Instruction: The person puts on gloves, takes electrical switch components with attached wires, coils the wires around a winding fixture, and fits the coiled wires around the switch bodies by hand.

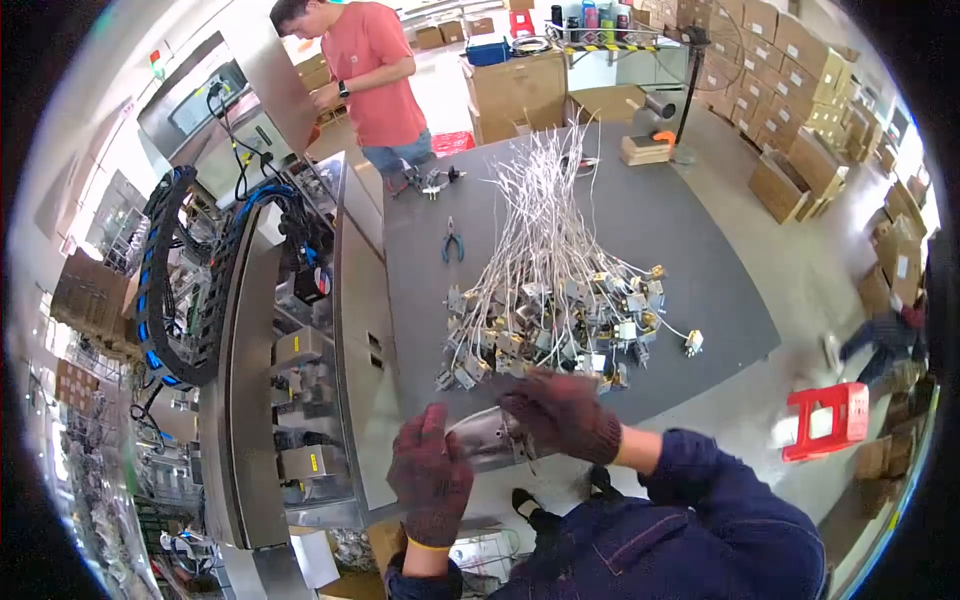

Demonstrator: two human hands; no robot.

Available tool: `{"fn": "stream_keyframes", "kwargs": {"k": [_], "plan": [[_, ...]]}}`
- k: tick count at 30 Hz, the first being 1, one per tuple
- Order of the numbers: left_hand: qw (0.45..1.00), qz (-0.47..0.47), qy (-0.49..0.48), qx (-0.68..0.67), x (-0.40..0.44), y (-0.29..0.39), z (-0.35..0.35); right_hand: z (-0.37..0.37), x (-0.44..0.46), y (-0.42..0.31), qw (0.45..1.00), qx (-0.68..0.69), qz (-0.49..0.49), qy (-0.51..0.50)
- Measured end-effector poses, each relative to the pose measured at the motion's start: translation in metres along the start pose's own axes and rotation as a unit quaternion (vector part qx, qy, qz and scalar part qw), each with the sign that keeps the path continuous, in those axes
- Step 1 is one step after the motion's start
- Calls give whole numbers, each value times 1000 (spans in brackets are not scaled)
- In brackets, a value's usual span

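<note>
My left hand (432,482), in a dark red knit glove, is at the near edge of the table, its fingers bent together. My right hand (565,415), gloved alike, is slightly blurred, its fingers closed above the table edge. What either hand grips is too small or hidden to name. Between them is a shiny metal cylinder-like part (485,436); whether a hand touches it I cannot tell. Just beyond lies a heap of small metal-and-plastic switch-like parts (545,325) with long white wires (540,195) fanned toward the far side.
Pliers with blue handles (453,241) lie on the dark table (700,270). A metal machine (345,300) borders the table's left side. A person in a pink shirt (370,70) stands at far left. A red stool (828,421) is at right, with stacked cartons (770,60) behind.
</note>
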State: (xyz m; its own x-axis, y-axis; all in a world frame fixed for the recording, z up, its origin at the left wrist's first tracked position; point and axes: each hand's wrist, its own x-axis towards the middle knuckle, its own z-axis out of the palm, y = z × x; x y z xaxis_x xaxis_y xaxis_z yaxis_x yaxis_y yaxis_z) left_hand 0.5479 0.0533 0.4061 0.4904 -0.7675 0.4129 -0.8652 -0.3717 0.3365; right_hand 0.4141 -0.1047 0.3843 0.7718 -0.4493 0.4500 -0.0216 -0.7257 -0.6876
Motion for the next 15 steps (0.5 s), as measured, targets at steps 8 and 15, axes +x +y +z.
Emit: {"fn": "stream_keyframes", "kwargs": {"k": [8, 15], "plan": [[972, -98, -144, -157, -76, 50, 6, -25, -15, 4, 819, 478, 300, -103], [907, -207, -329, -163, -287, -17, 82, -25, 1, 65, 870, 407, 268, -78]]}}
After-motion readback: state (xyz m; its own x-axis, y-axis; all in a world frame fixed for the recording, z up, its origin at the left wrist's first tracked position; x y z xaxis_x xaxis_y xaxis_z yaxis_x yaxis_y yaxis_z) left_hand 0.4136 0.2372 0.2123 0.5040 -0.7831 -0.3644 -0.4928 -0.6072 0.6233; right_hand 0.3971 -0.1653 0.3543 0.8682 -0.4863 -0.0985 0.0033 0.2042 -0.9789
